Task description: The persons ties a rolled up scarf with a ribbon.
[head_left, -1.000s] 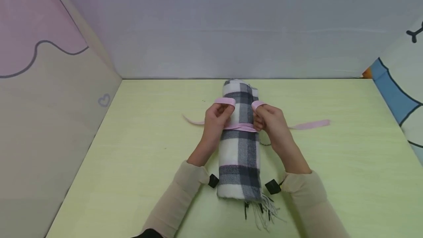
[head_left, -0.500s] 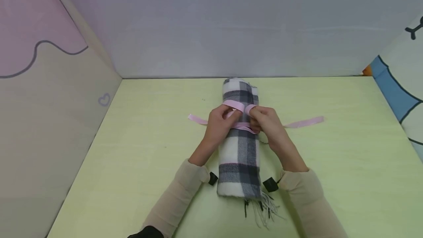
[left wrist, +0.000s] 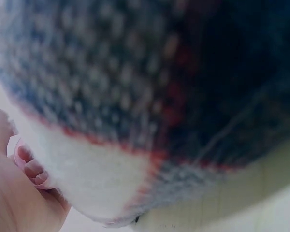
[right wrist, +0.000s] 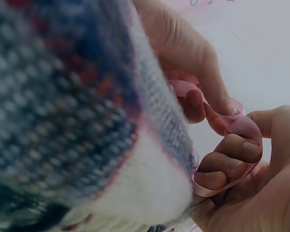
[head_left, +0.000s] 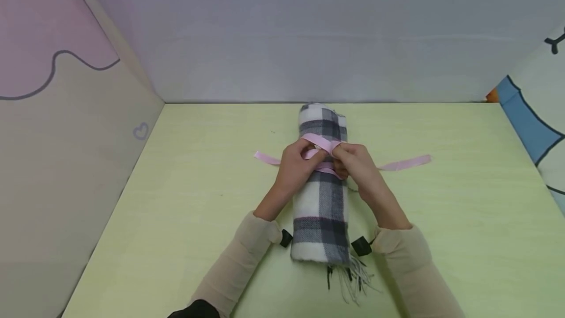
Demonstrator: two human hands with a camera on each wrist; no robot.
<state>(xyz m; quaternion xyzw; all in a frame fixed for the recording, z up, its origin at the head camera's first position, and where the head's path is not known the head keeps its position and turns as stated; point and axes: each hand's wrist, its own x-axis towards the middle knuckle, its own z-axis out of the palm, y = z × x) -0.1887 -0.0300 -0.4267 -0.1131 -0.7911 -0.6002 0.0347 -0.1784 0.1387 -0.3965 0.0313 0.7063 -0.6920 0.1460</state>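
A rolled plaid scarf (head_left: 320, 200) in grey, dark blue and white lies lengthwise on the table, fringe at its near end. Pink ribbon (head_left: 325, 167) wraps its middle, its tails reaching out to both sides. Above the wrap, my left hand (head_left: 296, 166) pinches one ribbon loop between thumb and fingers. My right hand (head_left: 358, 163) pinches the other loop, and the two loops meet and overlap. The right wrist view shows the ribbon (right wrist: 246, 128) between the fingertips of both hands. In the left wrist view the scarf (left wrist: 96, 169) covers most of the picture.
The pale green table (head_left: 185, 200) extends on both sides of the scarf. A grey panel (head_left: 309, 33) rises along its back edge, with printed panels at left and right. Small black blocks (head_left: 362, 246) sit near the beige sleeve cuffs.
Both hands have drawn closer together over the scarf, the left moving right. The ribbon loops, apart a second ago, now cross. The ribbon tails have shifted slightly.
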